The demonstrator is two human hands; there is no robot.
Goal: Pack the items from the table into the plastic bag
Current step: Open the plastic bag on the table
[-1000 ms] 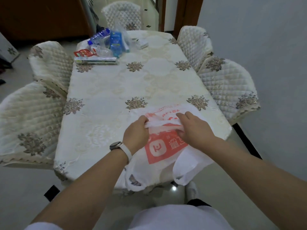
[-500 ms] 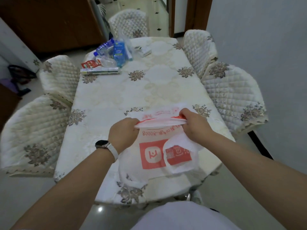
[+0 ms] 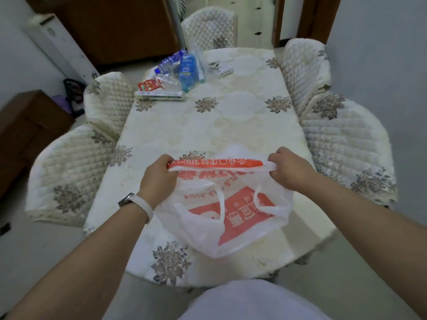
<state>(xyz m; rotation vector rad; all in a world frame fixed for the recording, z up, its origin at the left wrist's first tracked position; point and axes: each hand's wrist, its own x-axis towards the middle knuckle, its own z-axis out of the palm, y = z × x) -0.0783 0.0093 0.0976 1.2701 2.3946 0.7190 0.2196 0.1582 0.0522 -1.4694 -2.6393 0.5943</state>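
Now that I've drawn my hands apart, left hand [image 3: 159, 179] and right hand [image 3: 288, 172] pinch the thin white-and-red plastic bag [image 3: 231, 218], stretched taut over the near surface [image 3: 208, 130]; unpacked clear and blue plastic bottles [image 3: 184, 70] wait far left.

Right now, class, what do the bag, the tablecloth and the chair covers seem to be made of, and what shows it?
The plastic bag: thin white film, red print, semi-gloss; it crumples and lets light through. The tablecloth: probably woven fabric, cream with a faint sheen and flower motifs; possibly vinyl. The chair covers: padded fabric, matt, stitched in diamond quilting.
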